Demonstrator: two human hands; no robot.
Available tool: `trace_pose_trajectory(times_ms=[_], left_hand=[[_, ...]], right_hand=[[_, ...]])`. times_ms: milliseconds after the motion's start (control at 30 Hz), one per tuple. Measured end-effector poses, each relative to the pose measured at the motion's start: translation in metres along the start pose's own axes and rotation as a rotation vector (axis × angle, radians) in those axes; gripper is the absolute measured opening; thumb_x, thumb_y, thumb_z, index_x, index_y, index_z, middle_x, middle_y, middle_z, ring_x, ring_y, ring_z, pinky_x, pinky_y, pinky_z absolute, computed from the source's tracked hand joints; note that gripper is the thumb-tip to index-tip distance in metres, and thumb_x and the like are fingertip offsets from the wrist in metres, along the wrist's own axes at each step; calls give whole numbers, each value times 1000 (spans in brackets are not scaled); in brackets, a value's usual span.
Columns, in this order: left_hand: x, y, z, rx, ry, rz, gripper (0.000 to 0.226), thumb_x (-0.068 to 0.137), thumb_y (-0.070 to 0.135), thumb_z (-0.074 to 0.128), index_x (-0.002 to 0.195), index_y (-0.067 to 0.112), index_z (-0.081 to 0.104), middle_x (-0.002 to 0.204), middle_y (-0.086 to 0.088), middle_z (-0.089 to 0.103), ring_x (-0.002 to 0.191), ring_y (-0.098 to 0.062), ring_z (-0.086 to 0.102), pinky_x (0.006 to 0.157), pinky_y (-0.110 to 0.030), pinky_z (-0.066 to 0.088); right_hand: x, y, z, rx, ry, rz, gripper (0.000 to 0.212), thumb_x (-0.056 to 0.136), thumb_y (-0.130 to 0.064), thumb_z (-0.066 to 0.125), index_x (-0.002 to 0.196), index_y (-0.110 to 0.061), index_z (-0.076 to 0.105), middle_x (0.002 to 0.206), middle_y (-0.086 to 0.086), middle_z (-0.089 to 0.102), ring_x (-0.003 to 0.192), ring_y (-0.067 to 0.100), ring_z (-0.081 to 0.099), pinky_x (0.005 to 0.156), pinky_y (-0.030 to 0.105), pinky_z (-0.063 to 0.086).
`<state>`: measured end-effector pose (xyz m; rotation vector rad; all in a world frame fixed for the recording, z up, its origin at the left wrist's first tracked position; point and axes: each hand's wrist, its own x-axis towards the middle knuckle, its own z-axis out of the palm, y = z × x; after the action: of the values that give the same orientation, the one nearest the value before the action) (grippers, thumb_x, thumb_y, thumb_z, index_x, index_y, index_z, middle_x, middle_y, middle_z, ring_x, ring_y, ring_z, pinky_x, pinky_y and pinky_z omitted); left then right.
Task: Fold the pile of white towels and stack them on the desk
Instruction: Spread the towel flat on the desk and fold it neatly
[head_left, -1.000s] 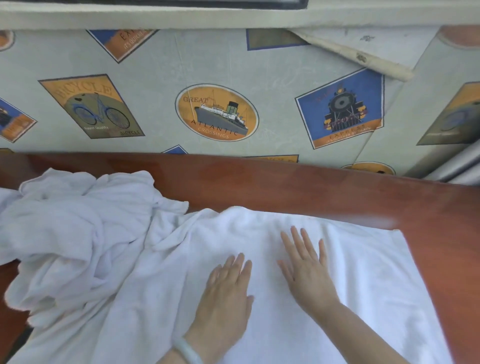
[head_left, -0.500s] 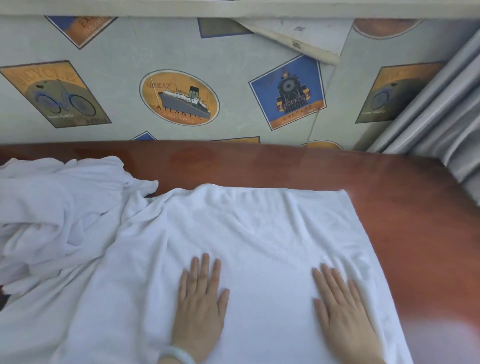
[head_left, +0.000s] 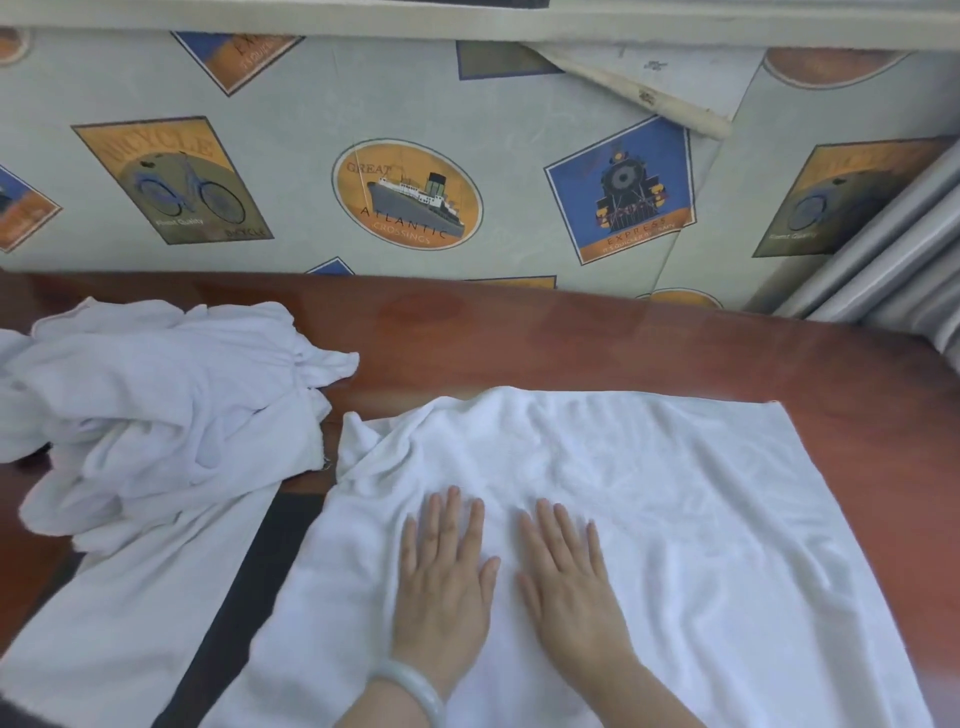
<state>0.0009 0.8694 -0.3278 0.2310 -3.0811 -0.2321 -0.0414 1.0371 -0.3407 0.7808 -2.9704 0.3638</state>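
Head camera looks down on a glossy reddish-brown wooden desk (head_left: 571, 332), and a flat white terry towel (head_left: 701, 519) is spread across its right half, its near part running off the bottom of the frame. Both hands are down on that towel, side by side and close together near its left half. The left hand (head_left: 441, 577) lies palm-down, fingers straight and slightly spread, gripping nothing. The right hand (head_left: 569, 577) matches it, palm flat, fingers extended toward the wall, holding nothing either. A pale, rounded bangle (head_left: 415, 686) sits on the left wrist. The towel's far left corner is bunched and wrinkled, while its right edge lies straight. Over to the left sits the crumpled pile of white towels (head_left: 156, 405), one length trailing down over the desk's front edge. Behind the desk, pale green wallpaper (head_left: 311, 130) shows bicycle, ship and locomotive poster prints. Grey pleated curtain (head_left: 893, 260) hangs at the right.
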Motion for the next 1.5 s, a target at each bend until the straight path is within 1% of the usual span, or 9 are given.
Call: trace_pose_trajectory(times_ms=[267,567,700,833,933,1100,1233,1367,1500], left_hand=[[13,2,12,2,-37,-14,62,100,43,28,154,15,30,163,-8,21,151,-30,14,117,-57,22],[0,30,-17,-314,25,154,55,88,38,44,140,23,52,150,-5,46,135,-24,47,103,-40,29],[53,-52,-53,-400,161,-196,57,76,9,67,128,19,48,121,2,48,108,-24,49,89,-32,41],[74,-76,-45,-476,-105,-215,56,88,25,66,136,19,38,120,6,36,109,-14,34,96,-22,34],[79,-74,-32,-609,-77,-196,51,89,17,62,135,20,39,114,10,35,106,-8,33,95,-19,33],[103,-86,-35,-442,-95,118,59,83,1,39,131,34,28,108,13,41,99,-6,41,89,-24,42],[151,-116,-57,-895,-108,-212,24,95,3,49,99,25,57,91,8,67,84,-7,62,70,-20,48],[198,-138,-91,-1449,-220,-353,17,93,-3,54,106,1,63,102,-12,72,90,-21,68,72,-25,55],[231,-156,-132,-1211,-648,61,6,94,6,62,97,1,64,90,-3,67,82,-11,61,74,-20,50]], right_hand=[[-4,11,6,-21,3,31,58,100,-42,29,154,-20,33,162,3,25,149,19,22,116,48,19],[-31,50,-22,-70,-45,63,58,102,-52,14,153,-26,25,161,-1,24,151,12,11,118,41,10],[27,20,-17,-52,-37,68,57,105,-40,8,154,-15,24,158,2,32,147,22,21,119,40,9],[53,7,7,-28,-77,193,63,104,-46,7,149,-12,34,155,5,35,152,20,5,120,44,4],[60,2,12,-48,5,181,62,104,-46,9,148,-12,36,154,5,39,152,15,3,120,47,8],[72,-1,8,51,123,206,57,101,-52,11,139,-24,45,147,0,42,138,17,36,114,39,17],[102,5,13,13,89,113,59,101,-49,12,146,-22,40,154,4,39,140,24,36,114,49,21],[126,8,18,-23,16,100,64,102,-51,11,147,-18,43,155,5,38,145,23,28,112,53,21],[142,10,14,18,-39,71,60,104,-52,16,147,-20,45,155,0,39,144,17,29,110,48,23]])
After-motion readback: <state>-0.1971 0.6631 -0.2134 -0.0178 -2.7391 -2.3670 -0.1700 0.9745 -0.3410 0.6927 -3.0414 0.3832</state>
